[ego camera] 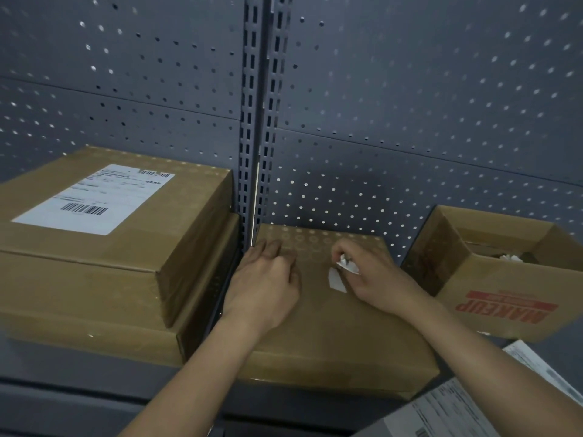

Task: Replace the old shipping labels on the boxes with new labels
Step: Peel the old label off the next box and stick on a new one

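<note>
Left of the middle box [331,335] there's a two-box stack [126,263], the top one wearing an intact label [91,200]. On the middle box the left hand [268,279] lies flat, fingers relaxed. The right hand [375,279] pinches a crumpled label scrap [345,263], with a white remnant [336,280] stuck just beneath. Right of it sit an open MAKEUP carton [504,294] and loose label sheets [448,411].

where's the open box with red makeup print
The open brown cardboard box with red MAKEUP print sits at the head view's right, against the grey pegboard, just right of the flat brown box bearing a torn white label scrap.
</note>
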`<control>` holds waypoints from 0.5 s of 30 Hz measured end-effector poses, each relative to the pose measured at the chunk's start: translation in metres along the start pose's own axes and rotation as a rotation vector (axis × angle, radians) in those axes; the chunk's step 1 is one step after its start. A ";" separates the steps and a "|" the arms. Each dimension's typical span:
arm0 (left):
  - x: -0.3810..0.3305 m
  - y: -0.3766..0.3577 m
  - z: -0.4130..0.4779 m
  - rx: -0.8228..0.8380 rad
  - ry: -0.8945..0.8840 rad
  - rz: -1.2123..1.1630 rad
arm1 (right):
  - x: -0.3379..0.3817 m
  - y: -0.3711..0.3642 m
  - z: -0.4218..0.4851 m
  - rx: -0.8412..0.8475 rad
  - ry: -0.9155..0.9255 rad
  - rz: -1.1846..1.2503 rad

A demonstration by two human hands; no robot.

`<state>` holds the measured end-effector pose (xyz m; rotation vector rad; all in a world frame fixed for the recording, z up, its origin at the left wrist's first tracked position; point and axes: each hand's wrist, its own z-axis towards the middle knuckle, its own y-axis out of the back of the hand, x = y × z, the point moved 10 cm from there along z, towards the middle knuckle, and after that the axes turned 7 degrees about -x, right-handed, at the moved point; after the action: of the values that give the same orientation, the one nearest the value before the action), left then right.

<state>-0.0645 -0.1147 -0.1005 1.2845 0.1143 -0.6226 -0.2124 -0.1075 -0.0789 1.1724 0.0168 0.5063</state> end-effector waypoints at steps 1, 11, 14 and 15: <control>0.000 0.000 0.000 -0.002 0.000 -0.001 | -0.005 0.004 -0.001 -0.019 -0.057 0.088; 0.002 -0.003 0.002 0.005 0.003 -0.006 | -0.012 0.004 0.005 0.035 -0.136 0.183; 0.002 -0.003 0.002 0.009 0.006 -0.006 | -0.008 0.002 0.008 0.000 -0.095 0.072; 0.002 -0.003 0.002 0.012 0.005 -0.006 | -0.006 0.002 0.008 -0.016 -0.077 0.034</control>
<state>-0.0649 -0.1179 -0.1034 1.2976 0.1195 -0.6259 -0.2163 -0.1163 -0.0754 1.1771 -0.0729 0.4899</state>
